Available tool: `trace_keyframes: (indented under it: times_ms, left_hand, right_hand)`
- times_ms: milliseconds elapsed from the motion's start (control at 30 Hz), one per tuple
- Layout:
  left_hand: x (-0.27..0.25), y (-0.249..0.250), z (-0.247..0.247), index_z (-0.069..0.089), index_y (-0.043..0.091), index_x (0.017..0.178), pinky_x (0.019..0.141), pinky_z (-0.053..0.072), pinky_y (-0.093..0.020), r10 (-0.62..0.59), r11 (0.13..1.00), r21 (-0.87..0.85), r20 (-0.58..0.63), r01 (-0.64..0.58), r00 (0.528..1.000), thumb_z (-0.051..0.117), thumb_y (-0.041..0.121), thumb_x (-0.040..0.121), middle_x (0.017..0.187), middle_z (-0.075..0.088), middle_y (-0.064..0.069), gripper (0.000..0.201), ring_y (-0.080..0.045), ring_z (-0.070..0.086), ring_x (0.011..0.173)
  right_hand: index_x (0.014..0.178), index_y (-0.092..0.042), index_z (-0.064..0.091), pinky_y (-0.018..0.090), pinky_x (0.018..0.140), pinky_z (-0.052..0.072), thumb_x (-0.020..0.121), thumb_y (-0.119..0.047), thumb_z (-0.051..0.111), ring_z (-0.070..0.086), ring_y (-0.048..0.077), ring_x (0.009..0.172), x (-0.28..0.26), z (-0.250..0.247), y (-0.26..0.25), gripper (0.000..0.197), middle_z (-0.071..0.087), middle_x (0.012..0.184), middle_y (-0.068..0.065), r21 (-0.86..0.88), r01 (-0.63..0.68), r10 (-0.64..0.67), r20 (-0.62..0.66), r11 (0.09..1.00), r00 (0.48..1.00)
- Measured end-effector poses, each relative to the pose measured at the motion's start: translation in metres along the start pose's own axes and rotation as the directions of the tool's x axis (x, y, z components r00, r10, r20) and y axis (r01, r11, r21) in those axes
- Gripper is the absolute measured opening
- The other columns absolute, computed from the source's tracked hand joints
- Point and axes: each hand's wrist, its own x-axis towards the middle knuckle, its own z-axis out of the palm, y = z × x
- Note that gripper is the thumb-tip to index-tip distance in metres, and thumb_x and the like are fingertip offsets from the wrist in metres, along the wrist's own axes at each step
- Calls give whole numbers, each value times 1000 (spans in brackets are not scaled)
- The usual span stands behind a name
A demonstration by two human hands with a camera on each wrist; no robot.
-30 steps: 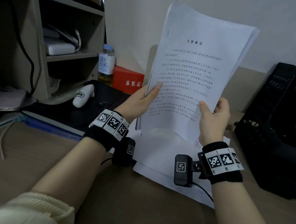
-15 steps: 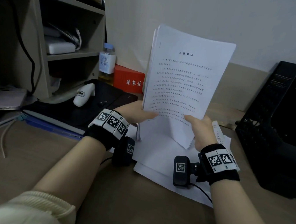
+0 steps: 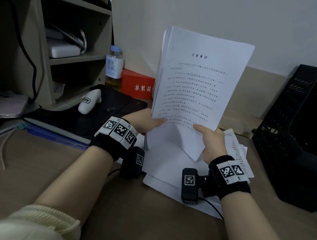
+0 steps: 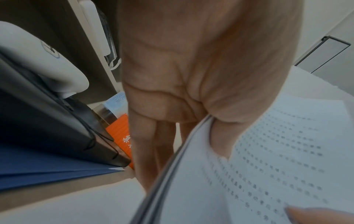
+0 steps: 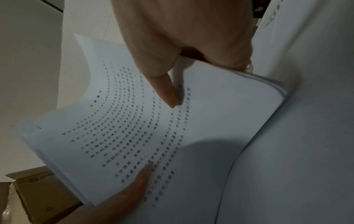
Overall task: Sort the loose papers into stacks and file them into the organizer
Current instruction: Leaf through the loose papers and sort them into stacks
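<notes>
A stack of printed white sheets (image 3: 194, 84) stands upright above the desk, its lower edge down on the loose papers (image 3: 168, 171) that lie flat there. My left hand (image 3: 149, 122) pinches the stack's lower left side, thumb on the front page. My right hand (image 3: 210, 139) holds its lower right side the same way. In the left wrist view the stack's edge (image 4: 172, 166) runs between thumb and fingers. In the right wrist view my thumb (image 5: 166, 91) presses the printed page (image 5: 134, 128). The black mesh organizer (image 3: 299, 130) stands at the right.
A beige shelf unit (image 3: 43, 49) fills the left. Beside it are a tea bottle (image 3: 114, 68), a red box (image 3: 138, 84), a white device (image 3: 89, 101) on a black case, and blue folders (image 3: 54, 132). A wall lies close behind.
The stack has come down from a raised position until its lower edge meets the papers on the desk. Both hands slid lower, and the fanned sheets now line up more evenly.
</notes>
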Motion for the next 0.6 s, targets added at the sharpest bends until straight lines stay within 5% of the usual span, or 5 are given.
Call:
trace_keyframes:
  times_ms: [100, 200, 367, 500, 600]
  left_hand:
    - [-1, 6, 1, 49, 21, 141, 102, 47, -43, 86, 993, -70, -80, -91, 993, 44, 40, 101, 131, 60, -4, 45, -24, 56, 120]
    - [-3, 8, 1, 53, 20, 137, 97, 50, -45, 90, 990, -98, -89, -99, 992, 45, 39, 101, 125, 63, -5, 42, -25, 60, 114]
    - [-5, 7, 4, 57, 10, 124, 85, 56, -41, -47, 998, -25, 59, 49, 997, 40, 39, 102, 115, 66, -15, 41, -30, 64, 103]
    - [-3, 9, 6, 57, 14, 126, 77, 55, -31, -41, 999, -2, 53, 42, 998, 42, 38, 101, 117, 65, -9, 37, -20, 63, 93]
    - [-1, 7, 6, 51, 18, 137, 75, 53, -26, -12, 999, -42, 4, 13, 1000, 43, 42, 101, 126, 61, -5, 45, -18, 61, 102]
  right_hand:
    - [98, -9, 63, 22, 53, 50, 83, 2, 68, 66, 13, 72, -1, -1, -5, 19, 68, 87, 0, 64, 27, -25, -36, 998, 999]
    - [113, -3, 60, 19, 48, 51, 80, 1, 71, 67, 13, 74, 1, -1, -8, 35, 70, 94, 2, 67, 40, -37, -41, 997, 998]
    - [106, -4, 64, 27, 63, 52, 82, 5, 65, 66, 16, 77, 0, -1, 0, 26, 69, 102, 9, -40, -14, 16, 32, 999, 999]
    - [104, -7, 65, 28, 66, 52, 84, 5, 63, 65, 17, 80, 1, -1, 4, 23, 68, 98, 7, -44, -7, 9, 46, 999, 999]
    - [97, -8, 66, 28, 67, 53, 83, 5, 66, 66, 15, 78, 1, -1, 3, 18, 69, 93, 4, -25, 12, -11, 36, 1000, 999]
